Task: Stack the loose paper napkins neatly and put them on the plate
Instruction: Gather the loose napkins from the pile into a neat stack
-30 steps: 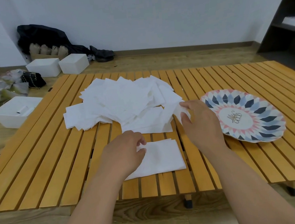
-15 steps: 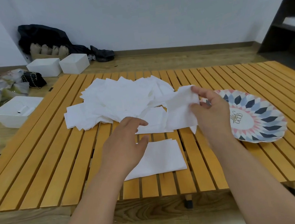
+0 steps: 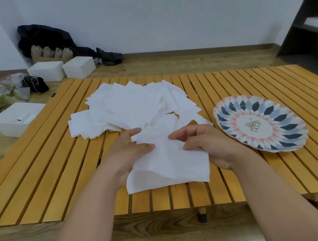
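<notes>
A loose heap of white paper napkins (image 3: 132,105) covers the middle of the slatted wooden table (image 3: 47,172). Closer to me a small flat stack of napkins (image 3: 188,174) lies near the front edge. Above that stack I hold one napkin (image 3: 167,151) between both hands. My left hand (image 3: 126,153) pinches its left edge with the thumb on top. My right hand (image 3: 206,144) grips its right edge, fingers curled over it. The patterned plate (image 3: 286,135), blue, pink and white, sits to the right with nothing on it.
White boxes (image 3: 15,120) (image 3: 63,68), a black bag (image 3: 35,85) and dark clothing (image 3: 45,38) lie on the floor left and behind. A dark shelf unit (image 3: 310,33) stands at the far right. Bare slats extend along the table's left and right.
My right hand has carried the napkin from beside the heap down toward me over the small stack. My left hand has come up from the stack and taken the napkin's left edge.
</notes>
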`<action>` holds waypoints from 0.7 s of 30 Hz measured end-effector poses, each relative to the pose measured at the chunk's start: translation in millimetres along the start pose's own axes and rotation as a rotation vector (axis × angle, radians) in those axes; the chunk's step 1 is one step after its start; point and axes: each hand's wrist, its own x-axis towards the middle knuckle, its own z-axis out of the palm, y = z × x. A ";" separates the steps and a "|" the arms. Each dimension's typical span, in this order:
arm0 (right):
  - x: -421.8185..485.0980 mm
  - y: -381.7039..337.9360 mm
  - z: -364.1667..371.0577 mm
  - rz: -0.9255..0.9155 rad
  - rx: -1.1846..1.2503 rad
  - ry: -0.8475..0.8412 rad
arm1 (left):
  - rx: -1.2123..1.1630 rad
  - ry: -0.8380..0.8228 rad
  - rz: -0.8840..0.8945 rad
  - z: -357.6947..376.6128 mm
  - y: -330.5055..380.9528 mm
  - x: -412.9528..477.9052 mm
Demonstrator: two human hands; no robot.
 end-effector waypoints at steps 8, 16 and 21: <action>12.6 19.5 0.2 -0.054 -0.265 0.266 | 0.292 0.099 0.029 -13.7 1.3 2.8; 22.9 33.2 14.4 -0.090 -0.655 0.324 | 0.585 0.138 -0.018 -13.8 -11.4 16.0; 27.9 41.1 20.8 -0.099 -0.754 0.302 | 0.809 0.201 0.007 -13.7 -17.5 19.3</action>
